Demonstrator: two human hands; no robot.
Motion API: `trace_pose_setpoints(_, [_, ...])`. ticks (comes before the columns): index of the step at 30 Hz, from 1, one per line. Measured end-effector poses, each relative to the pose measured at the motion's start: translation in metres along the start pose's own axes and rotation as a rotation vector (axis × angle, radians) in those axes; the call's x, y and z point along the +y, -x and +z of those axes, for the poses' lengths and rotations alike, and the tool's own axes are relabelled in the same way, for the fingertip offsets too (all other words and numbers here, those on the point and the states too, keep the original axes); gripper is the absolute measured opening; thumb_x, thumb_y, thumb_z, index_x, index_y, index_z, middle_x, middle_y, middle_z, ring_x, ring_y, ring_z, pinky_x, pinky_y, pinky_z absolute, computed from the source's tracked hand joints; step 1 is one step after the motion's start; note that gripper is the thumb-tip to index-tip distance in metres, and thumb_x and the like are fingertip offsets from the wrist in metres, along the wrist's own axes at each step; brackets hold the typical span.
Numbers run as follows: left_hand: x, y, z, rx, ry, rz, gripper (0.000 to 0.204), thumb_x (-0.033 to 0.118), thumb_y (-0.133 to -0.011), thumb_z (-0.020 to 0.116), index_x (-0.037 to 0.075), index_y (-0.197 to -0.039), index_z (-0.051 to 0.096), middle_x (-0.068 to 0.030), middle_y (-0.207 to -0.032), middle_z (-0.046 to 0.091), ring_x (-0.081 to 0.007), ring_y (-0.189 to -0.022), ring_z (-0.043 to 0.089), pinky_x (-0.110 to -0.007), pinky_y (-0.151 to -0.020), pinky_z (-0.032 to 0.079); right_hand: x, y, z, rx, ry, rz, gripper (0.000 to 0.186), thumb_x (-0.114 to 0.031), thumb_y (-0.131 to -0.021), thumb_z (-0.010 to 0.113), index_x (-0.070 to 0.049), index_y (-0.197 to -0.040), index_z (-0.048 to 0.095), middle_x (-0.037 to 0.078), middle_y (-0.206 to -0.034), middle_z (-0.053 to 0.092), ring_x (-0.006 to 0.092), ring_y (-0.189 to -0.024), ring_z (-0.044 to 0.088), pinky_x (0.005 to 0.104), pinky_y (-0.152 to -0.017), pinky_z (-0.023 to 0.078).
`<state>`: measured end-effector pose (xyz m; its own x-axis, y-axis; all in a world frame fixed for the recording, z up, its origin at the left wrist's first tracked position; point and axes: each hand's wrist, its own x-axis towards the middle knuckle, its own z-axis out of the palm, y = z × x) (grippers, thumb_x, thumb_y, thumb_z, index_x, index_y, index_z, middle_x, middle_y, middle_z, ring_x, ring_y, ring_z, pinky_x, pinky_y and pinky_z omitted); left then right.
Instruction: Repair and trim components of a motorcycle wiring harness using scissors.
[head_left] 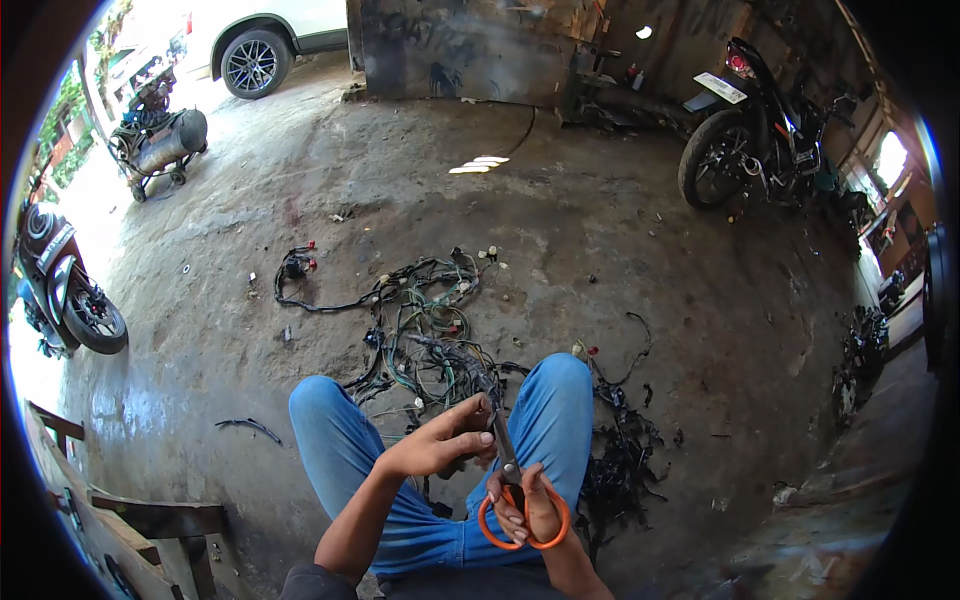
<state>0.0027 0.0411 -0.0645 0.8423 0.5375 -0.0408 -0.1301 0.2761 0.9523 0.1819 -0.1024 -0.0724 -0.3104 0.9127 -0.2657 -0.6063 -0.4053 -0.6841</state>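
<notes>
My right hand (pixel 536 508) grips scissors with orange handles (pixel 558 520), their dark blades pointing away from me at a taped wire bundle (pixel 470 365) between my knees. My left hand (pixel 445 445) is closed on that bundle beside the blades; its fingertips are partly hidden. The bundle runs into a tangled wiring harness (pixel 430 320) with pale and red connectors, spread on the concrete floor (pixel 330 240). Dark scraps (pixel 620 460) lie right of my blue-jeaned legs (pixel 560 400).
A motorbike (pixel 725 155) stands at back right, another (pixel 85 305) at left. An air compressor (pixel 165 150) and a white car (pixel 280 30) are at back left. A wooden frame (pixel 160 515) is near my left side. A short loose hose (pixel 250 425) lies on the floor.
</notes>
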Motion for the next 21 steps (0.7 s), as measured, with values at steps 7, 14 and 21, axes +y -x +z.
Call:
trace_pose_setpoints(7, [-0.003, -0.002, 0.02, 0.19, -0.368, -0.091, 0.05, 0.034, -0.114, 0.048, -0.003, -0.147, 0.054, -0.0139, -0.085, 0.062, -0.0177, -0.083, 0.063, -0.035, -0.076, 0.048, 0.007, 0.005, -0.012, 0.041, -0.059, 0.006, 0.079, -0.079, -0.099, 0.039, -0.002, -0.101, 0.058, -0.004, -0.06, 0.041, 0.0044, -0.039, 0.039, 0.0206, -0.036, 0.038])
trace_pose_setpoints(14, [-0.021, -0.002, 0.032, 0.433, -0.673, 0.052, 0.046, 0.02, -0.106, 0.062, -0.001, -0.146, 0.057, -0.0302, -0.117, 0.071, -0.0452, -0.111, 0.07, -0.043, -0.089, 0.055, 0.012, 0.005, 0.01, 0.229, 0.07, -0.041, 0.073, -0.076, -0.1, 0.044, -0.004, -0.102, 0.056, -0.004, -0.067, 0.042, 0.0049, -0.047, 0.039, 0.0229, -0.043, 0.036])
trace_pose_setpoints(21, [-0.039, -0.013, 0.049, 0.632, -0.89, 0.262, 0.045, 0.011, -0.097, 0.069, -0.002, -0.14, 0.063, -0.0202, -0.095, 0.07, -0.0372, -0.085, 0.067, -0.044, -0.077, 0.053, 0.009, 0.003, 0.026, 0.367, 0.079, -0.043, 0.072, -0.075, -0.101, 0.043, -0.005, -0.101, 0.055, -0.004, -0.066, 0.041, 0.0053, -0.046, 0.038, 0.0231, -0.042, 0.035])
